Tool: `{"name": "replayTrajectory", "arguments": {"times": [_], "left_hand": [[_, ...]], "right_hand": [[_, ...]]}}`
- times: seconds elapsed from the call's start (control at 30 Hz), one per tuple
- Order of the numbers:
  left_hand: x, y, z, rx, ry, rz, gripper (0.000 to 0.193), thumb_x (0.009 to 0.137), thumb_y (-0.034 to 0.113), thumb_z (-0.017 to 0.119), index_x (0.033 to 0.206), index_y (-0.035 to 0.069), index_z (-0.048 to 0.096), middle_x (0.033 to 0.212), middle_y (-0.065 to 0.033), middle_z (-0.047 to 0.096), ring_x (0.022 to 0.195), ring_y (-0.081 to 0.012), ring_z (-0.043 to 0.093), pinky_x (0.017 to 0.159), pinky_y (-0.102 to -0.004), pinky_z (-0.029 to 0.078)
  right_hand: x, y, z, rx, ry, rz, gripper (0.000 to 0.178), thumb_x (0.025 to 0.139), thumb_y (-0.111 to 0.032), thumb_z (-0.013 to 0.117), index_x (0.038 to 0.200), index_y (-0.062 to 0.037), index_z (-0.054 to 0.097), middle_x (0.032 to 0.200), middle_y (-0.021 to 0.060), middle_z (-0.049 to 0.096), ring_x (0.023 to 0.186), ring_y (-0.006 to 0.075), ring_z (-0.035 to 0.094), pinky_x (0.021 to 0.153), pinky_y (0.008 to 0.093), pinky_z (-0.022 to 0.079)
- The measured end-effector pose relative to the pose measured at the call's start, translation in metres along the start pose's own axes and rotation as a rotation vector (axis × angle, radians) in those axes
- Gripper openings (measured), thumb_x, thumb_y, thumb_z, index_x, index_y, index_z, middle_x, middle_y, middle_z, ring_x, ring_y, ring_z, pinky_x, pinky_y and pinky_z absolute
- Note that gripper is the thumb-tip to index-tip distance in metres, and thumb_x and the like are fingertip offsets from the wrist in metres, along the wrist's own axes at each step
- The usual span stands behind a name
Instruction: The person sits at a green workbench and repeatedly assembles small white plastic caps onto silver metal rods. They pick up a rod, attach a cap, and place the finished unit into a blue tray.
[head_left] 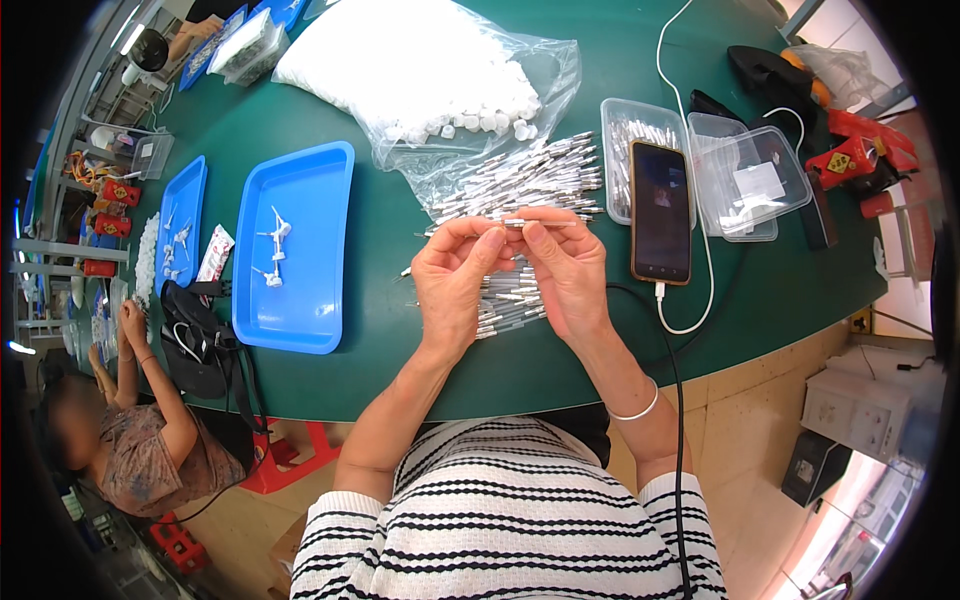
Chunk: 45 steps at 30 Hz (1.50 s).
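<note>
My left hand [452,285] and my right hand [568,280] meet over the green table, thumbs and fingertips pinched. Between them they hold a thin rod-shaped part [514,223], silvery with a pale, clear-looking end, lying roughly level. Its exact kind is too small to make out, and the fingers cover some of it. Behind and beneath the hands spreads a loose pile of similar thin rods [535,178], metal with clear or white sections. Beyond that pile, a large clear plastic bag [470,150] spills small white caps [490,120].
Left stands a blue tray [310,300] with white plastic parts [275,235]; a smaller blue tray [197,185] lies beyond. A charging phone [660,210] leans on a clear box [612,190] of rods. A black cable [681,430] hangs at right. Another person [150,450] works at left.
</note>
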<state>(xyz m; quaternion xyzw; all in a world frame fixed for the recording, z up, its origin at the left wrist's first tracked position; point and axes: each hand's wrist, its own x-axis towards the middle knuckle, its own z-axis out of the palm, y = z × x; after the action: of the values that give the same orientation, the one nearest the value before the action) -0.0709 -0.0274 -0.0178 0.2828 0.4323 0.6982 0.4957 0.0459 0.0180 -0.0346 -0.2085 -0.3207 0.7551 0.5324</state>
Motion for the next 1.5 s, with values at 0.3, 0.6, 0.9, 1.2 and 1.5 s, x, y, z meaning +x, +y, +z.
{"name": "replayTrajectory", "arguments": {"times": [0.3, 0.6, 0.9, 1.2, 1.5], "left_hand": [[-0.001, -0.003, 0.001, -0.034, 0.020, 0.019, 0.011, 0.088, 0.005, 0.065, 0.096, -0.002, 0.062, 0.089, -0.0110, 0.068, 0.077, -0.0139, 0.065, 0.067, -0.0257, 0.055], [-0.003, -0.001, 0.005, -0.005, 0.028, 0.026, 0.009, 0.089, 0.004, 0.062, 0.096, -0.002, 0.061, 0.089, -0.0109, 0.067, 0.077, -0.0138, 0.065, 0.067, -0.0254, 0.055], [-0.003, 0.004, 0.003, 0.065, 0.008, -0.033, 0.007, 0.091, 0.006, 0.060, 0.093, -0.001, 0.061, 0.090, -0.0090, 0.065, 0.075, -0.0130, 0.062, 0.066, -0.0263, 0.055], [0.000, 0.016, -0.011, 0.159, -0.081, -0.063, 0.008, 0.091, 0.004, 0.057, 0.091, -0.002, 0.063, 0.089, -0.0074, 0.063, 0.073, -0.0118, 0.061, 0.063, -0.0256, 0.057], [0.000, 0.023, -0.024, 0.193, -0.062, -0.068, 0.008, 0.090, 0.002, 0.058, 0.094, -0.002, 0.064, 0.092, -0.0084, 0.063, 0.074, -0.0128, 0.062, 0.064, -0.0252, 0.055]], "right_hand": [[-0.001, 0.001, -0.001, -0.002, -0.004, 0.000, 0.019, 0.090, -0.008, 0.062, 0.107, 0.0011, 0.062, 0.099, 0.0127, 0.068, 0.090, 0.0175, 0.067, 0.082, 0.0280, 0.052], [-0.001, 0.001, 0.001, 0.040, 0.017, 0.017, 0.018, 0.090, -0.007, 0.063, 0.106, 0.0010, 0.063, 0.097, 0.0114, 0.069, 0.088, 0.0137, 0.065, 0.078, 0.0261, 0.052], [-0.003, 0.000, 0.001, -0.073, 0.017, -0.049, 0.014, 0.089, -0.002, 0.062, 0.103, 0.0010, 0.064, 0.094, 0.0091, 0.068, 0.082, 0.0115, 0.064, 0.075, 0.0247, 0.051], [-0.006, -0.002, 0.007, -0.138, -0.069, -0.088, 0.013, 0.090, 0.000, 0.060, 0.102, 0.0011, 0.063, 0.093, 0.0055, 0.066, 0.082, 0.0080, 0.060, 0.071, 0.0218, 0.051], [-0.008, -0.006, 0.004, -0.397, -0.031, -0.107, 0.013, 0.090, -0.001, 0.060, 0.102, 0.0028, 0.064, 0.100, 0.0071, 0.065, 0.090, 0.0102, 0.060, 0.078, 0.0238, 0.051]]}}
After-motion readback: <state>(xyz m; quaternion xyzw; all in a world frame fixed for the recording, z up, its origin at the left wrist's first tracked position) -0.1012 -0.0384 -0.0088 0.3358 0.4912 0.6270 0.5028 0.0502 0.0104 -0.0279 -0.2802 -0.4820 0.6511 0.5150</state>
